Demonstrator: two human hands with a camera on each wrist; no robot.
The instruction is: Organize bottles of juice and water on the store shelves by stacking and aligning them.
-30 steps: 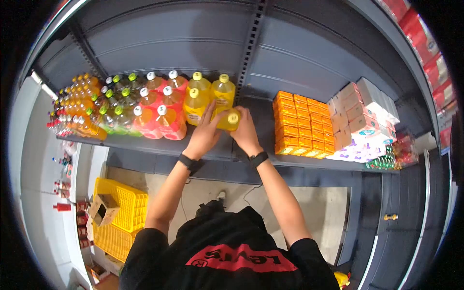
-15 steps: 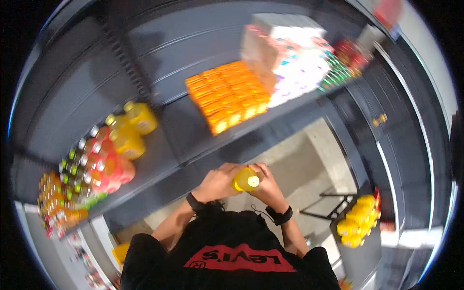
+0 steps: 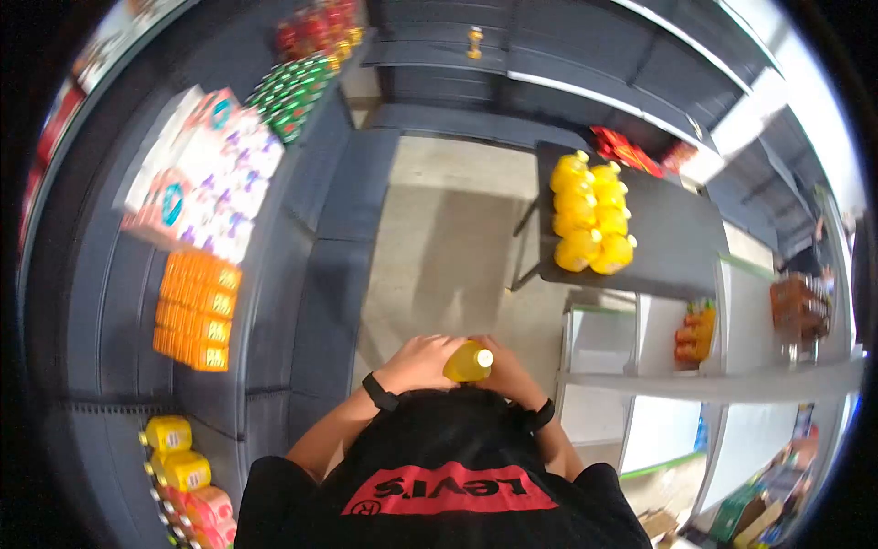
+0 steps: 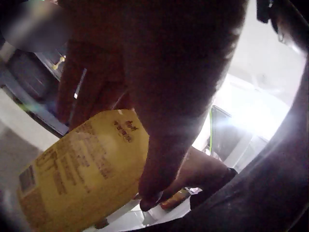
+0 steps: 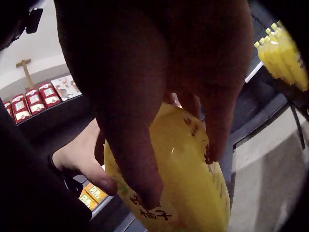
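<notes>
1. Shirt (image 3: pixel 448 489), black: red patch with white "LEVI'S", seen upside down from the head camera.
2. Bottle (image 5: pixel 178 179), yellow, held between both hands: dark printed characters low on its side in the right wrist view; last two look like "柚子", the rest too blurred.
3. The bottle's label in the left wrist view (image 4: pixel 82 169): blocks of fine dark print and a barcode-like patch, none readable.
4. Pink packs (image 3: pixel 197 183) on shelf: round teal logo, text too small.
5. Orange boxes (image 3: pixel 194 311), red packs (image 5: pixel 29 101): printing visible, unreadable.
</notes>
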